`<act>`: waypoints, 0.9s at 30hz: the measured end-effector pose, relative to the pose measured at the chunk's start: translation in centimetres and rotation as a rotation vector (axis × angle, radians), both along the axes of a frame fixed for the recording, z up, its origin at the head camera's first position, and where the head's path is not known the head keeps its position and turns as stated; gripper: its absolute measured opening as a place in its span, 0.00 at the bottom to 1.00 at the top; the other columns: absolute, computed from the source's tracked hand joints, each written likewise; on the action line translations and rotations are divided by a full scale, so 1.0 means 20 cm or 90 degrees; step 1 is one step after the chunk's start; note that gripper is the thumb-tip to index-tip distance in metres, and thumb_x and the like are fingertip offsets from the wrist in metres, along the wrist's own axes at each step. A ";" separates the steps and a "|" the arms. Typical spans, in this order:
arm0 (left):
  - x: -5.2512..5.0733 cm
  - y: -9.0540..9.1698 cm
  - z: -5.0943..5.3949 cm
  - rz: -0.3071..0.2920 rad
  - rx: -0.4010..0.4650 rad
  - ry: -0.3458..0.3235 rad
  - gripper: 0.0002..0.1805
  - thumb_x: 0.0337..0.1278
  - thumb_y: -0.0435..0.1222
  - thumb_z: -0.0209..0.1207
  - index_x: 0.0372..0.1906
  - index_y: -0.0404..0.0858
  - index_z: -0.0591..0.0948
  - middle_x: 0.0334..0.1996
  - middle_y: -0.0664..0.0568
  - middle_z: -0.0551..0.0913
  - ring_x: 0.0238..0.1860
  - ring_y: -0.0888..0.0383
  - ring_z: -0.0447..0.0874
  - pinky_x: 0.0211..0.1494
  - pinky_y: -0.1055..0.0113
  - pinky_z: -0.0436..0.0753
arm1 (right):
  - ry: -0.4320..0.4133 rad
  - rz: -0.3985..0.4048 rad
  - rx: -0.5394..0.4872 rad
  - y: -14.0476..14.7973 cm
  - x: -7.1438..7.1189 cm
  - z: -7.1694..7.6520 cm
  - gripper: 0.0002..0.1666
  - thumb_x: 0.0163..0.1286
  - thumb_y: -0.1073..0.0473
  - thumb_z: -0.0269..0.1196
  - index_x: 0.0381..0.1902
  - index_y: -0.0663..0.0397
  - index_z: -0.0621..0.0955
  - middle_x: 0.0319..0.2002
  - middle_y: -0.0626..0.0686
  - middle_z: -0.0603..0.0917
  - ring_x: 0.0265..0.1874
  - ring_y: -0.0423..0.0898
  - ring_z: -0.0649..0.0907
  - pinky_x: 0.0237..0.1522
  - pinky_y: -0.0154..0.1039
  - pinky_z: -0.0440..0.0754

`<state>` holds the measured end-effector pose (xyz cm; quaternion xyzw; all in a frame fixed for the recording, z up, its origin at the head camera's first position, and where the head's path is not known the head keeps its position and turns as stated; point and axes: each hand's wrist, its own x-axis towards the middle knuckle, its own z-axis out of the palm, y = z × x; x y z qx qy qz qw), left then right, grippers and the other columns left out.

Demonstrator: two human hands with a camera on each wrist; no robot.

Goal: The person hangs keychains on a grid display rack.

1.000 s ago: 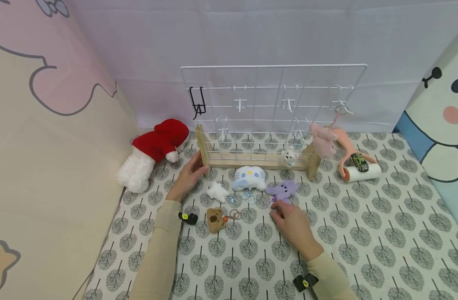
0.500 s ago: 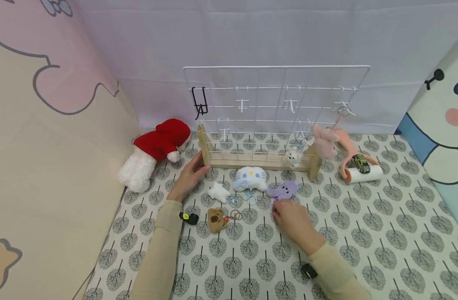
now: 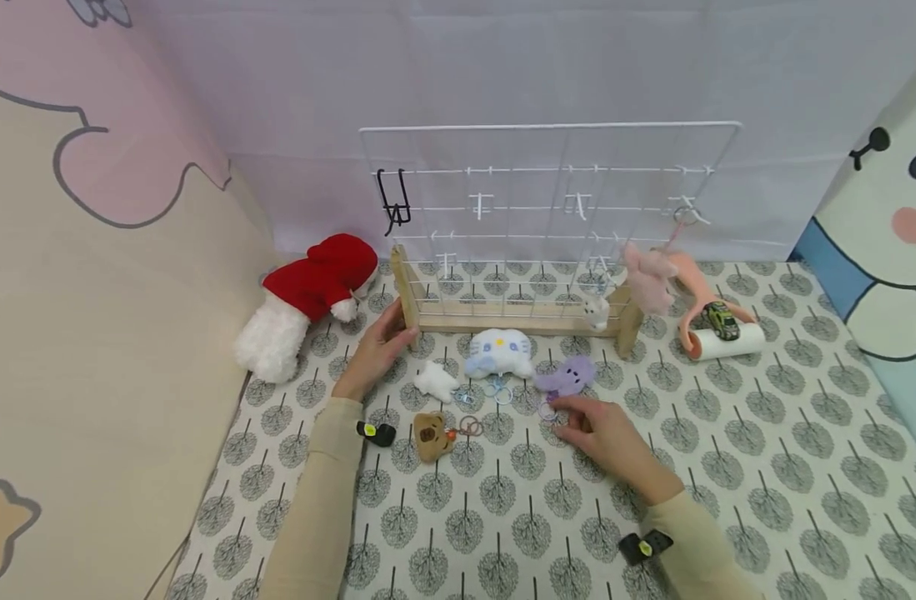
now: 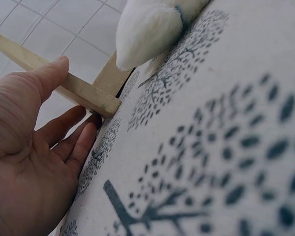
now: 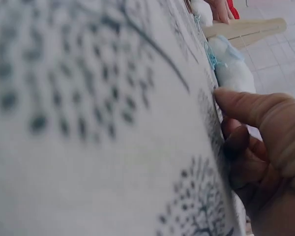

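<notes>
The left hand [image 3: 375, 350] has hold of the near wooden post [image 3: 405, 287] of a display rack: from its wrist view I see the thumb lying along the pale, squared timber, with the fingers beyond it, down near the foot. The right hand [image 3: 611, 437] is a little spread, thumb and forefinger parted, right at the small pale ring [image 3: 548, 411] of a purple plush [image 3: 568, 377]. The forefinger's tip overlaps that ring's edge; I cannot tell whether it touches. The purple toy itself, soft and floppy-limbed with dark dot eyes, lies on the table [image 3: 503, 533] just in front of the rack, toward its right end. A cream cloth covers the tabletop, printed with round, speckled grey trees on thin trunks.

Beside the purple one sits a wide, puffy white-and-blue cat plush [image 3: 500, 353] with a blue ring, then a stubby white plush [image 3: 436, 381], fuzzy and rounded. Nearer the person is a brown bear charm [image 3: 432, 437], flat and boxy, with an orange bead and copper-toned rings.

The rack's panel is a grid of thin white wire [image 3: 551, 126], leaning back, with white hooks and one black wire hook [image 3: 395, 204]. From its right side hang a pink plush [image 3: 648, 279] and a small white spotted plush [image 3: 596, 312]. To the left lies a shaggy white toy in smooth red cloth [image 3: 318, 279]; to the right, a camouflage-patterned toy car [image 3: 721, 321] rests on a peach plastic roller [image 3: 693, 287].
</notes>
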<state>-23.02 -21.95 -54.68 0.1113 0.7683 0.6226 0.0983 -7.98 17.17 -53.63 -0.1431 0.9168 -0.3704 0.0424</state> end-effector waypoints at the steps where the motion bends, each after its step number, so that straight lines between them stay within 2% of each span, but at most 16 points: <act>1: 0.00 0.00 0.00 0.004 0.001 -0.001 0.38 0.78 0.44 0.61 0.84 0.63 0.59 0.77 0.48 0.71 0.75 0.48 0.70 0.75 0.52 0.72 | 0.001 0.011 -0.004 0.01 -0.01 0.00 0.23 0.65 0.60 0.76 0.57 0.55 0.87 0.25 0.36 0.77 0.22 0.32 0.73 0.27 0.34 0.76; 8: 0.00 0.00 -0.01 -0.001 0.009 -0.007 0.38 0.78 0.43 0.61 0.84 0.64 0.60 0.76 0.48 0.72 0.74 0.49 0.71 0.76 0.50 0.71 | -0.014 0.047 0.032 0.03 -0.06 0.01 0.28 0.69 0.54 0.74 0.65 0.52 0.83 0.21 0.37 0.75 0.18 0.34 0.70 0.23 0.35 0.72; 17: -0.01 0.00 0.00 0.003 0.011 -0.008 0.38 0.78 0.43 0.61 0.83 0.65 0.60 0.77 0.51 0.72 0.75 0.52 0.70 0.77 0.50 0.69 | -0.031 0.080 0.053 0.03 -0.12 0.02 0.27 0.72 0.51 0.71 0.66 0.50 0.84 0.19 0.38 0.73 0.17 0.35 0.68 0.24 0.35 0.71; 21: -0.01 0.00 0.00 0.002 0.014 -0.012 0.38 0.78 0.43 0.61 0.84 0.64 0.60 0.77 0.50 0.72 0.75 0.50 0.70 0.78 0.49 0.69 | -0.049 0.084 0.034 0.04 -0.13 0.01 0.27 0.72 0.50 0.72 0.66 0.50 0.84 0.18 0.38 0.73 0.16 0.35 0.69 0.24 0.35 0.71; 27: -0.01 0.00 0.01 0.003 0.012 -0.010 0.39 0.79 0.42 0.60 0.85 0.58 0.57 0.79 0.46 0.68 0.77 0.46 0.68 0.78 0.48 0.68 | -0.138 0.060 -0.063 0.07 -0.14 -0.01 0.28 0.72 0.52 0.72 0.68 0.47 0.83 0.16 0.42 0.76 0.09 0.37 0.71 0.14 0.37 0.73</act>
